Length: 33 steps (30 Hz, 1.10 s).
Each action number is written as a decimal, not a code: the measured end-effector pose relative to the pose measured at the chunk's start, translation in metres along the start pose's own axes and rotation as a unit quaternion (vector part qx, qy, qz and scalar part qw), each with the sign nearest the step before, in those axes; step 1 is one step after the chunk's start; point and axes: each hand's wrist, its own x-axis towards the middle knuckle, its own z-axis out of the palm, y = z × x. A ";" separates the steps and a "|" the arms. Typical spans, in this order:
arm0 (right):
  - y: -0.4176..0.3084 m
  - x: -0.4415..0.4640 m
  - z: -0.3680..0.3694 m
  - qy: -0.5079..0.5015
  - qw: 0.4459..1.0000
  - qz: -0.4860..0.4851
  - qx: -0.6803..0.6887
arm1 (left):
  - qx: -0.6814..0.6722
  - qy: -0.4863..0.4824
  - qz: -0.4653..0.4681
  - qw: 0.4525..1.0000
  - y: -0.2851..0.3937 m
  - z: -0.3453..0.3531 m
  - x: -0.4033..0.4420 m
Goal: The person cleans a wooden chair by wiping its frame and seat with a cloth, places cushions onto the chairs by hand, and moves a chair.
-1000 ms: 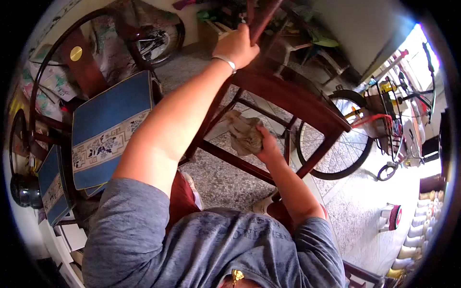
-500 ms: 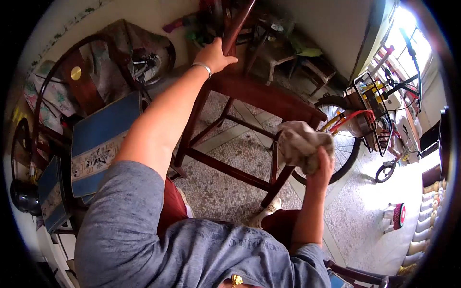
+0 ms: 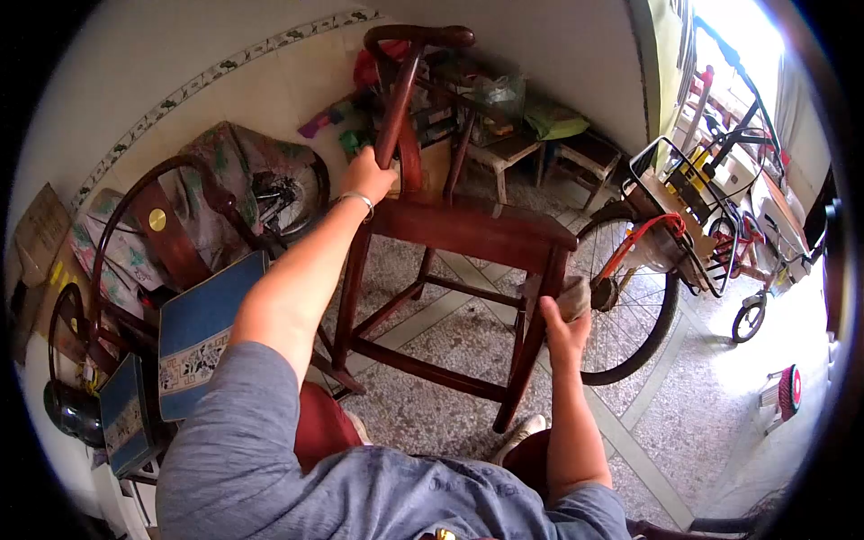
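Note:
A dark red wooden chair (image 3: 468, 230) stands tilted in front of me, with a curved top rail and a bare seat. My left hand (image 3: 369, 176), with a silver bangle at the wrist, is wrapped round the chair's upright arm post. At the seat's right front corner, my right hand (image 3: 567, 335) grips a bunched grey-brown cloth (image 3: 574, 299) beside the front leg. Most of the cloth is folded small above the fingers. Whether it touches the leg is hard to tell.
Left is another chair with a blue patterned cushion (image 3: 209, 337). A bicycle (image 3: 630, 297) with a rear rack stands close on the right. Small stools (image 3: 504, 157) are at the back. A red-topped round object (image 3: 783, 396) is on the floor at the far right.
The view has tipped up, showing the chair's whole back. My right hand and the cloth went from under the seat out to the right, then to the front leg. My left hand stays on the post.

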 end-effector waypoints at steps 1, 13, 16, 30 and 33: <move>-0.009 -0.006 0.010 0.006 1.000 -0.010 -0.011 | 0.002 0.002 0.004 1.000 0.000 -0.003 -0.003; 0.020 -0.058 0.015 -0.062 0.996 0.037 0.044 | -0.126 -0.034 0.056 0.990 -0.026 0.000 -0.007; 0.026 -0.074 0.031 -0.131 0.991 0.020 0.029 | -0.125 -0.002 0.081 0.989 -0.047 0.013 0.010; 0.024 -0.068 0.107 -0.397 0.899 0.092 -0.162 | -0.086 -0.027 -0.025 0.996 -0.128 0.036 0.079; 0.034 -0.067 0.094 -0.401 0.898 0.177 -0.036 | -0.140 0.074 -0.039 0.987 -0.104 0.028 0.045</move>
